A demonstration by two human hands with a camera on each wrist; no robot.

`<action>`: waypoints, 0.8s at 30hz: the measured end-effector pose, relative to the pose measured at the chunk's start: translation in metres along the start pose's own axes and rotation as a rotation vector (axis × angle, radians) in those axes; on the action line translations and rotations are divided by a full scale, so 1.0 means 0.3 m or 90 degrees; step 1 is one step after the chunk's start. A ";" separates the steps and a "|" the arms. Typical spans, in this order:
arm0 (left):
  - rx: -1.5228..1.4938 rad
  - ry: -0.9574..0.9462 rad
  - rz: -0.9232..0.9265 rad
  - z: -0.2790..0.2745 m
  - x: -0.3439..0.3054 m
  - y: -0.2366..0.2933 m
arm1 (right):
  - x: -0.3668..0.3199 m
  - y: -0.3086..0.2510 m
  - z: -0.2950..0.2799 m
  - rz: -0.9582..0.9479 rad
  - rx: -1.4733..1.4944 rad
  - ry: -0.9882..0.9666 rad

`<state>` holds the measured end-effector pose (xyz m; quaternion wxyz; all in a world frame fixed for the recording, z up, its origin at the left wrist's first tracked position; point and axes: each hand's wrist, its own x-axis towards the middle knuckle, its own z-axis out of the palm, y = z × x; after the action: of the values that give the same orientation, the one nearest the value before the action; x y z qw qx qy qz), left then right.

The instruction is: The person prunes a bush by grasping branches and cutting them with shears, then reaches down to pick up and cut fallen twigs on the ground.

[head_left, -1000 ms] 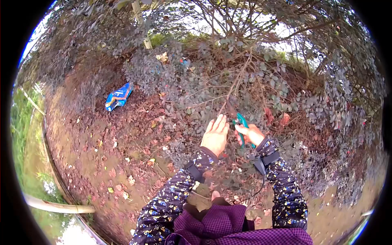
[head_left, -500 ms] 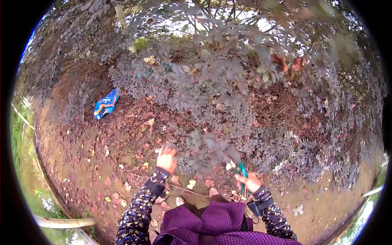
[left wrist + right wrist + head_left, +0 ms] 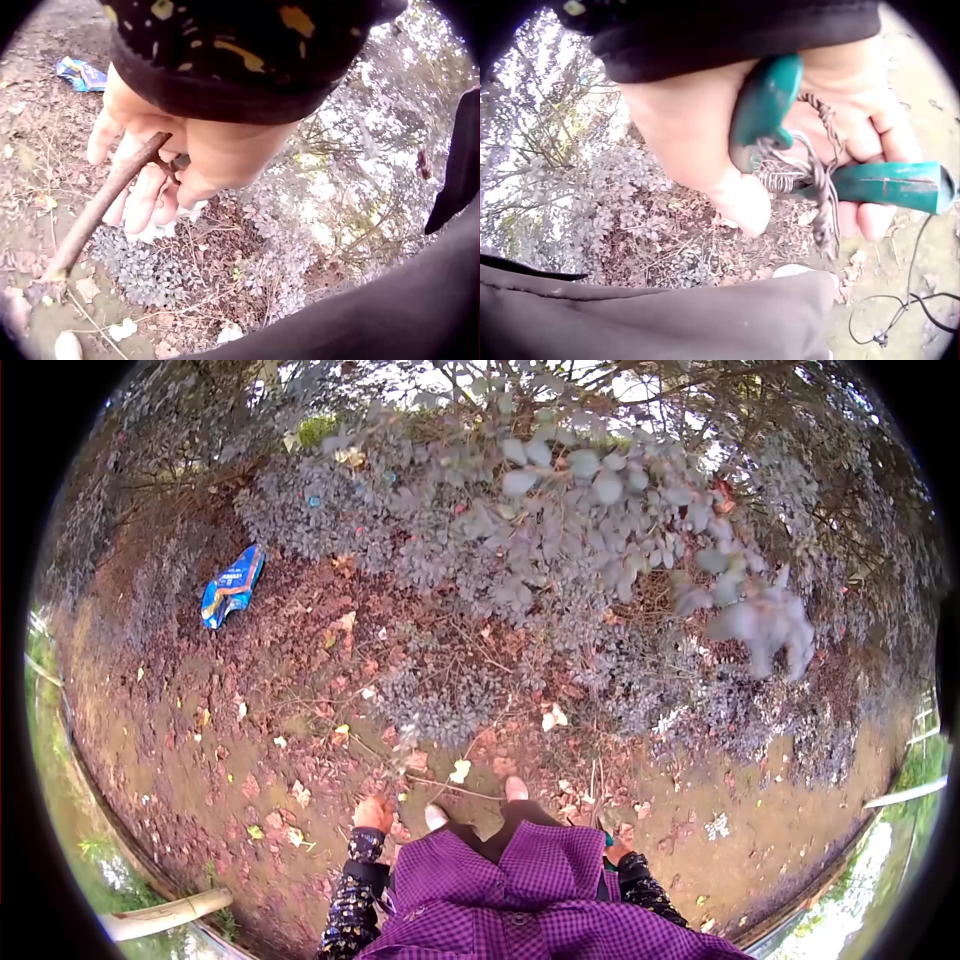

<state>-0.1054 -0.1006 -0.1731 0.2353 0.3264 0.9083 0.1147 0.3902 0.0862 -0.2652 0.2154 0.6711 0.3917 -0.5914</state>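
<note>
In the head view my left hand (image 3: 374, 814) hangs low on the left, beside the purple checked garment. The left wrist view shows a cut brown stick (image 3: 109, 199) in that hand, its fingers (image 3: 146, 199) curled about the upper end. Low on the other side of the garment is my right hand (image 3: 618, 848). It grips pruning shears with green handles (image 3: 889, 184), the thumb along one handle and the fingers under the other. Twisted wire (image 3: 821, 180) and a coil spring sit between the handles; the blades are hidden.
Purple-leaved shrubs (image 3: 450, 560) spread ahead, with a blurred leafy branch (image 3: 765, 625) close at right. A blue bag (image 3: 232, 588) lies on the leaf-strewn ground at left. Thin twigs lie before my shoes (image 3: 516, 789). A pale rail (image 3: 170, 915) stands lower left.
Both hands have moved apart and down, from the branch to the sides of the body. The shears have stayed in the right hand. The head view has shifted as well.
</note>
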 end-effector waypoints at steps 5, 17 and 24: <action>-0.074 0.098 0.185 -0.023 0.127 0.135 | 0.232 0.268 0.020 -0.422 -0.483 0.030; -0.019 0.000 0.313 -0.048 0.107 0.257 | 0.099 -0.017 0.061 -0.341 -0.436 0.040; 0.050 -0.102 0.212 -0.033 0.007 -0.043 | 0.043 -0.085 0.088 -0.340 -0.508 0.034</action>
<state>-0.1188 -0.1096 -0.1699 0.2713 0.4893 0.8239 0.0904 0.3537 0.0850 -0.2788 0.2868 0.4270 0.7518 -0.4125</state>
